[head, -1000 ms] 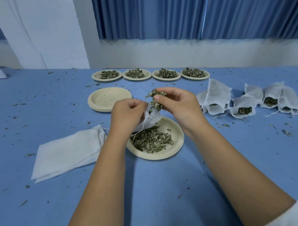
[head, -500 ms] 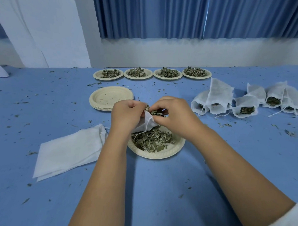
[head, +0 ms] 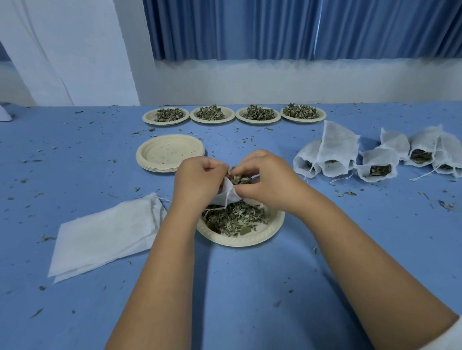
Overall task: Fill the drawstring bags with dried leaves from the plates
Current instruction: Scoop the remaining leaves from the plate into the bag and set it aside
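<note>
A small white drawstring bag (head: pixel 227 195) hangs over a beige plate (head: pixel 271 231) that holds a heap of dried leaves (head: pixel 233 218). My left hand (head: pixel 198 180) grips the bag's left edge and keeps its mouth open. My right hand (head: pixel 265 180) has its fingers curled at the mouth, pinching the bag's right rim and pressing dried leaves into it. Green leaves show inside the opening between the two hands. The bag's lower part is mostly hidden by my hands.
Flat empty bags (head: pixel 103 234) lie left of the plate. A stack of empty plates (head: pixel 170 152) sits behind. Several plates of leaves (head: pixel 212 113) line the far edge. Several filled bags (head: pixel 339 153) lie at the right. Leaf crumbs dot the blue table (head: pixel 246 294).
My right hand came down from above the bag with a pinch of leaves and now pushes them into the mouth. The left hand has stayed on the bag.
</note>
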The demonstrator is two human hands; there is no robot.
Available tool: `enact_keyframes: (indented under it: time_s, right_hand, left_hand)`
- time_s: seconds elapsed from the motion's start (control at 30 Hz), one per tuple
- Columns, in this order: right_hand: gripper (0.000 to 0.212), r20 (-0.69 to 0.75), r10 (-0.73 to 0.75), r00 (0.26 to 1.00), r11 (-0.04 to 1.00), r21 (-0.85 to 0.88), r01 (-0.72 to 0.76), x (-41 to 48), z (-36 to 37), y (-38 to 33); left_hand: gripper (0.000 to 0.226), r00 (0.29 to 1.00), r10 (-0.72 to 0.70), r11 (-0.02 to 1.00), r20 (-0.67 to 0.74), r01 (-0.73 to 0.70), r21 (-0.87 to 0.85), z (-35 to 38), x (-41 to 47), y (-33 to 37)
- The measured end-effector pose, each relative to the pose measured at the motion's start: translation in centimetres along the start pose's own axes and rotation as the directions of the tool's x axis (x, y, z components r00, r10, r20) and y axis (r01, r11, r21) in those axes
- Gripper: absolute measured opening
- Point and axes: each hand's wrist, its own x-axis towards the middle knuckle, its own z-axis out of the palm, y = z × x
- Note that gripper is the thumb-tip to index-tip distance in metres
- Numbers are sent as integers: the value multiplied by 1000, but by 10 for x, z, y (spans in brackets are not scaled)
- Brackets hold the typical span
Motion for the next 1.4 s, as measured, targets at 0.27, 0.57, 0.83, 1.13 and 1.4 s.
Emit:
enact_keyframes:
  time_s: [0.27,0.57,0.83,1.13,1.4]
  right_hand:
    - [22,11,80,997,980,184,-81,0,-2,-1]
    - [37,58,292,955,828,484,-282,2,-2,5]
    - [11,258,412,874,483,752,-449,6,1,7]
    - [14,161,467,869,578,688,-438,6,2,13]
    - [9,96,466,879,676,603,-424,6,5,12]
  left_hand:
    - [26,999,0,1000,-53,0,-4,0,0,0]
    - [20,999,40,999,-9,-40,-32,-1,0,1]
    - [14,994,106,994,-9,-106,-12,-2,-2,2]
    - [13,985,143,990,92,-143,-16,1,-8,8]
    - [17,989,140,990,58,-139,-6,2,-9,8]
